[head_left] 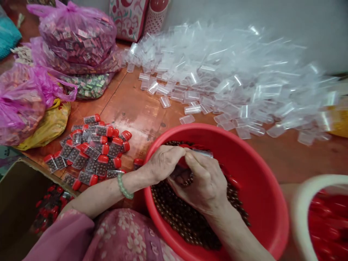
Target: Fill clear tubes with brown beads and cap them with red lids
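Note:
Both hands meet over a red plastic basin [261,181], in which strings of dark brown beads [185,217] lie. My left hand [163,161], with a pale green bead bracelet [125,186] on its wrist, is closed in a pinch against my right thumb. What its fingertips hold is hidden. My right hand [203,177] is curled, with a small loop of brown beads [187,180] hanging at its palm. Just beyond its knuckles shows the end of a clear plastic piece [205,153]; whether it is held, I cannot tell.
Filled clear boxes with red caps [100,148] are piled on the left; more lie in a cardboard box [16,203]. Clear plastic sleeves [217,79] heap along the wall. Pink bags [76,36] stand back left. A white tub [301,210] of red pieces is at right.

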Demonstrator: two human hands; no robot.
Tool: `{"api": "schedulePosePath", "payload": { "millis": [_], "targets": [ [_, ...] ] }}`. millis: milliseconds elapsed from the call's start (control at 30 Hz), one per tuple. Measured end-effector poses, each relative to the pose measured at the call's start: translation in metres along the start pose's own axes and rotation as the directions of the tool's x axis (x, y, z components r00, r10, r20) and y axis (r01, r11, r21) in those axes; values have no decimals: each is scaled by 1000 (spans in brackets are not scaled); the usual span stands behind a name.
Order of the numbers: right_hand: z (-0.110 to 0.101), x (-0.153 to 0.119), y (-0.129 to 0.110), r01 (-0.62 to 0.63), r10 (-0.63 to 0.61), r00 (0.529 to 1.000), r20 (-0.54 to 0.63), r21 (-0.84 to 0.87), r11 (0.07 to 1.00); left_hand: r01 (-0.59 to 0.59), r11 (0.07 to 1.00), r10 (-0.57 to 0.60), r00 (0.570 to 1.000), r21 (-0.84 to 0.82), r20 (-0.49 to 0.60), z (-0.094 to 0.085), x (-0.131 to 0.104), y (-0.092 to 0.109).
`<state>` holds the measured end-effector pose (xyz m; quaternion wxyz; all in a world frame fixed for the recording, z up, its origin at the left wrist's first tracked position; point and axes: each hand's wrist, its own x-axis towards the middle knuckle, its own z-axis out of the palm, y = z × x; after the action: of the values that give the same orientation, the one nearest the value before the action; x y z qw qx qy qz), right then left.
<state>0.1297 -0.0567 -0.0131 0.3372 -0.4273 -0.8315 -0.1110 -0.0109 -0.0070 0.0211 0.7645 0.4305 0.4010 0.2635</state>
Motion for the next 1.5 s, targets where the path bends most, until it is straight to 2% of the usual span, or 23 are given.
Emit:
{"api": "schedulePosePath", "payload": {
  "millis": [67,133,167,200,267,333,367,433,500,533,600,633,667,767,833,933,1033,1100,1167,1267,1367,1500],
  "targets": [
    [-8,1,6,-55,47,995,87,92,994,-108,992,110,994,62,-23,-8,-11,5],
    [-18,-1,16,-182,160,970,185,106,978,-246,957,255,966,152,-43,-22,-25,10],
    [-23,-4,22,-253,228,945,235,84,964,-287,921,327,937,262,-124,-31,-32,11],
    [-28,-7,29,-320,292,913,286,54,946,-271,858,387,900,436,-200,-43,-37,12],
    [-35,-15,43,-434,404,826,393,-14,901,-109,601,508,817,792,-273,-68,-43,12],
    [-39,-22,55,-506,474,742,474,-66,860,117,303,615,734,946,-288,-91,-45,9],
    [-39,-23,59,-526,489,711,505,-78,847,200,193,629,726,961,-278,-100,-45,8],
    [-39,-24,63,-528,476,678,560,-81,846,248,66,630,741,966,-233,-111,-45,5],
    [-37,-23,66,-496,442,635,633,-104,862,199,16,634,756,980,-164,-111,-45,4],
    [-36,-22,66,-475,432,599,674,-135,869,151,8,652,748,988,-120,-107,-44,4],
    [-32,-22,68,-446,438,523,732,-203,872,19,14,704,710,1000,-24,-90,-43,5],
    [-30,-23,69,-446,442,499,745,-217,869,-70,24,731,682,997,30,-79,-42,5],
    [-28,-24,70,-454,442,489,752,-214,865,-166,40,735,672,985,83,-66,-40,5],
    [-22,-27,73,-501,427,481,766,-159,850,-430,114,673,696,896,248,-31,-34,1],
    [-21,-28,73,-521,406,469,784,-126,844,-521,134,585,728,843,357,-14,-28,-5],
    [-21,-29,69,-533,365,469,804,-72,843,-488,96,388,821,868,419,-2,-18,-15],
    [-21,-29,65,-529,315,509,801,2,849,-402,1,217,894,916,392,-1,-13,-19],
    [-19,-29,64,-532,318,559,766,37,846,-395,-25,179,902,918,393,-1,-13,-19],
    [-15,-29,63,-549,384,612,691,21,835,-387,-21,190,904,922,384,-1,-13,-17],
    [-6,-29,55,-546,454,658,601,-35,837,-389,-58,168,904,919,393,-1,-14,-15],
    [0,-34,39,-519,428,656,622,-41,854,-426,-135,84,895,895,438,0,-13,-13],
    [0,-43,18,-510,394,595,701,-49,859,-421,-197,45,898,885,437,1,-12,-13]
  ]
}}
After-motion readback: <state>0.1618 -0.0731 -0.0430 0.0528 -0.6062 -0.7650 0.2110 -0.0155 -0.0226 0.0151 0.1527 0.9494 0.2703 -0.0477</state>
